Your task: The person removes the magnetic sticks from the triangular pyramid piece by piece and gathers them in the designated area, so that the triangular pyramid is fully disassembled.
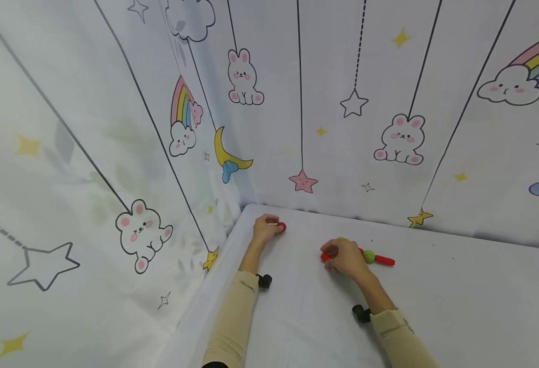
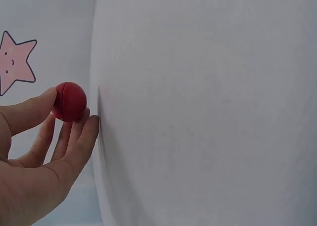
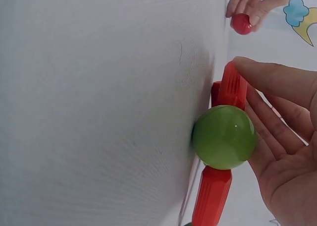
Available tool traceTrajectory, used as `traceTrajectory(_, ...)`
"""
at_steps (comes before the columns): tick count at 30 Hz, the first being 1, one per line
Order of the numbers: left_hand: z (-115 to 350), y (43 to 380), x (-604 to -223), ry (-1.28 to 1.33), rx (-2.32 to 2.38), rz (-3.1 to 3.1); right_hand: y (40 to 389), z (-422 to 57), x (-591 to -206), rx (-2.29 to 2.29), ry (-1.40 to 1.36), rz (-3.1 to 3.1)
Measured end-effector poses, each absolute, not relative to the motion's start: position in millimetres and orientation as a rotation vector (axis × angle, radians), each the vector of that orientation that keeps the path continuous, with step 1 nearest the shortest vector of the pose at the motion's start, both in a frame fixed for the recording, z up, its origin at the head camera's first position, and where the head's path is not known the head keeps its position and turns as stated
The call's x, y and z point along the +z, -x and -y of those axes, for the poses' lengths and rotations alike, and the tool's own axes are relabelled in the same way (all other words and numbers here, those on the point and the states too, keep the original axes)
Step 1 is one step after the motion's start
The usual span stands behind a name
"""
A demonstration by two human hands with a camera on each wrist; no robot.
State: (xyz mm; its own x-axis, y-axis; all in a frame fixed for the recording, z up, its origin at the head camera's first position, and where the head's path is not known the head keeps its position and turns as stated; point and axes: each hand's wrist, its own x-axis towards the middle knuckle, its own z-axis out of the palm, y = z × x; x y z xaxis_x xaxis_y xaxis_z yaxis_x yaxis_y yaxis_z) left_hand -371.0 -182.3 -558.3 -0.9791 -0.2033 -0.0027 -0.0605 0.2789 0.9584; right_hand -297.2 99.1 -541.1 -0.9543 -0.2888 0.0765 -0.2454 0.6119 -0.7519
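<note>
At the table's far left, my left hand [image 1: 265, 229] pinches a small red ball [image 2: 72, 102] between thumb and fingertips. A seam line runs around the ball in the left wrist view. Further right, my right hand [image 1: 346, 258] grips a red rod [image 3: 233, 87], thumb on its end and fingers behind it. That rod meets a glossy green ball [image 3: 225, 137], with a second red rod [image 3: 213, 196] on the ball's other side. Another red piece [image 3: 216, 93] shows beside the gripped rod. From the head, a green ball [image 1: 369, 256] and a red rod [image 1: 385, 260] stick out past my right hand, which hides the rest.
A white cloth covers the table [image 1: 471, 306]. Behind and to the left hang white curtains [image 1: 278, 117] printed with rabbits, stars and rainbows, meeting at the table's far left corner. Black wrist cameras [image 1: 361, 314] sit on both forearms.
</note>
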Motion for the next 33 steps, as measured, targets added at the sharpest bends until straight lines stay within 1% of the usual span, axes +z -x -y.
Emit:
traceTrajectory(9,182,379,-559,-0.227,-1.759,2.462,298,-105,-542,-1.286,0.478,-2.771)
traceTrajectory(19,182,382,-557,-0.179,-1.637,2.550,297,-121,-532,-1.337,0.517,-2.805)
traceTrajectory(29,181,382,-549,-0.162,-1.580,2.629,295,-136,-515,-1.204,0.373,-2.857)
traceTrajectory(33,180,381,-546,-0.145,-1.557,2.655,293,-144,-508,-1.096,0.375,-2.825)
